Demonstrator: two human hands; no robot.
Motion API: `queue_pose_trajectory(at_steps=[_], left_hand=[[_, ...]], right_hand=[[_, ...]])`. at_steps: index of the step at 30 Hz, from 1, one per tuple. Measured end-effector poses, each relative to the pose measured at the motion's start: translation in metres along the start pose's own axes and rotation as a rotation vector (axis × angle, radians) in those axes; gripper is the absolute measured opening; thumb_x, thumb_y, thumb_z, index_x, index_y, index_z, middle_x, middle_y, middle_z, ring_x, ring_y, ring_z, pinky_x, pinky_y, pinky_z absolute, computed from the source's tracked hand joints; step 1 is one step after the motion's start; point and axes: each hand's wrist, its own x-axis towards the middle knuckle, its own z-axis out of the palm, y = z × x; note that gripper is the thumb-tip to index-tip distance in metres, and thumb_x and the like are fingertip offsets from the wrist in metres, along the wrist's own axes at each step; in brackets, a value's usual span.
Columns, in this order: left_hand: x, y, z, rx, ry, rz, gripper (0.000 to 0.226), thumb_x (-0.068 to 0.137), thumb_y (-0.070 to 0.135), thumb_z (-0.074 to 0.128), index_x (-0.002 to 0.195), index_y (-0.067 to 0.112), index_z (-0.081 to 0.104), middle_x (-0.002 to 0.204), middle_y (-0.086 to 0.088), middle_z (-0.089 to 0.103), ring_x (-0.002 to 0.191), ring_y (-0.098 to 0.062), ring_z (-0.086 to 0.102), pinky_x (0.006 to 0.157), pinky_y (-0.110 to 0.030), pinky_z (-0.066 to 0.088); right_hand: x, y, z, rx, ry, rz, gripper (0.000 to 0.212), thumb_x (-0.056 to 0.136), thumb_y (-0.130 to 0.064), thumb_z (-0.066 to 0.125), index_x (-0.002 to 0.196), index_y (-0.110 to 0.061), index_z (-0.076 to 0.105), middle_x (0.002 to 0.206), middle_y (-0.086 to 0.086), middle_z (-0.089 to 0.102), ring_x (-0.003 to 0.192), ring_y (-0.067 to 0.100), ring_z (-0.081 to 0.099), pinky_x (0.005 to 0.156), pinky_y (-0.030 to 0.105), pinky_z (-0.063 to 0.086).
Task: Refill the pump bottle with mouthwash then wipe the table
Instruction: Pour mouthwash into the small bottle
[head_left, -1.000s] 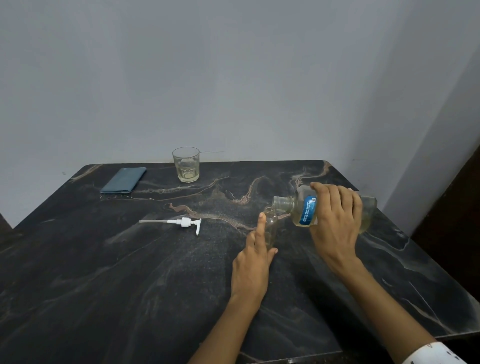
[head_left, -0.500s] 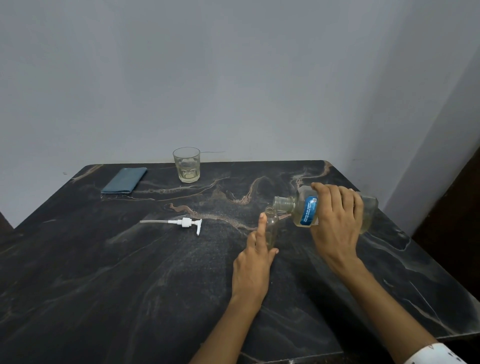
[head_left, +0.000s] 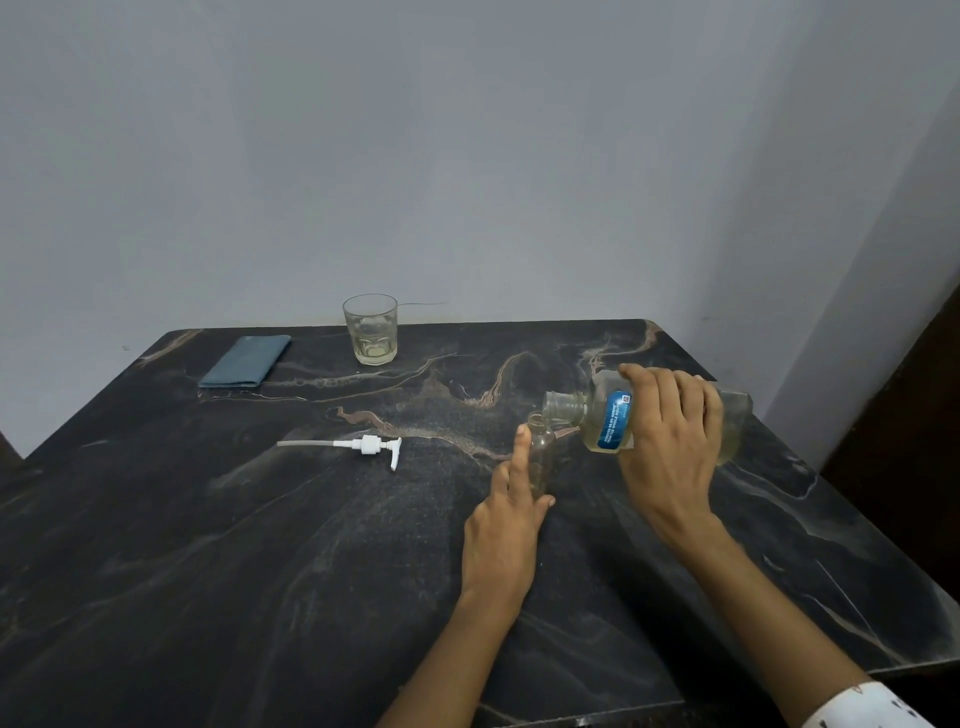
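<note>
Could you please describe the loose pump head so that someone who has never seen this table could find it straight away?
On the dark marbled table, look to the middle, nearer than the drinking glass and the folded blue cloth. The pump head lies there on its side, left of the hands. It is the only white thing on the tabletop, with a long thin tube trailing leftward.

Pump head (head_left: 363, 446) left of bottle (head_left: 541, 453)

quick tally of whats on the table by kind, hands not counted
Bottles: 2, the large clear mouthwash bottle with a blue label and the small clear pump bottle
Drinking glasses: 1, the clear tumbler
Pump heads: 1, the white plastic pump with its tube
Cloths: 1, the folded blue cloth
Total: 5
</note>
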Motion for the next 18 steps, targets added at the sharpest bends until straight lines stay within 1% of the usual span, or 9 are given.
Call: queue_pose_trajectory(at_steps=[4, 11, 15, 18], left_hand=[[-0.0007, -0.0003, -0.0003, 0.014, -0.002, -0.002, 0.091, 0.094, 0.04, 0.048, 0.127, 0.043, -0.036, 0.135, -0.003, 0.047, 0.084, -0.015, 0.063, 0.075, -0.031, 0.053], [-0.0006, 0.0017, -0.0018, 0.01, 0.0, -0.012, 0.087, 0.093, 0.041, 0.05, 0.133, 0.039, -0.028, 0.135, -0.005, 0.048, 0.084, -0.016, 0.064, 0.073, -0.031, 0.052], [-0.0004, 0.0011, -0.0018, 0.018, -0.008, -0.01, 0.088, 0.093, 0.042, 0.048, 0.13, 0.041, -0.032, 0.135, -0.003, 0.047, 0.085, -0.014, 0.064, 0.074, -0.029, 0.052], [-0.0009, 0.0012, -0.002, 0.013, -0.011, -0.003, 0.089, 0.094, 0.041, 0.048, 0.129, 0.042, -0.034, 0.137, -0.002, 0.045, 0.087, -0.014, 0.063, 0.076, -0.03, 0.051]], right_hand=[[-0.0004, 0.0004, 0.0006, -0.006, 0.005, -0.003, 0.077, 0.038, 0.001, 0.09, 0.11, 0.001, 0.062, 0.101, 0.021, 0.064, 0.095, 0.042, 0.06, 0.09, 0.052, 0.043], [-0.0009, -0.0007, 0.0001, -0.002, -0.007, 0.007, 0.08, 0.036, 0.0, 0.09, 0.111, 0.001, 0.062, 0.102, 0.022, 0.064, 0.096, 0.042, 0.059, 0.091, 0.053, 0.043], [-0.0006, -0.0004, 0.0004, 0.002, -0.003, 0.007, 0.079, 0.037, 0.0, 0.09, 0.11, 0.001, 0.062, 0.102, 0.022, 0.064, 0.096, 0.042, 0.06, 0.091, 0.053, 0.043], [-0.0008, -0.0001, 0.0009, 0.004, -0.007, 0.009, 0.079, 0.037, -0.001, 0.091, 0.111, 0.001, 0.062, 0.102, 0.022, 0.064, 0.096, 0.042, 0.06, 0.091, 0.053, 0.042]])
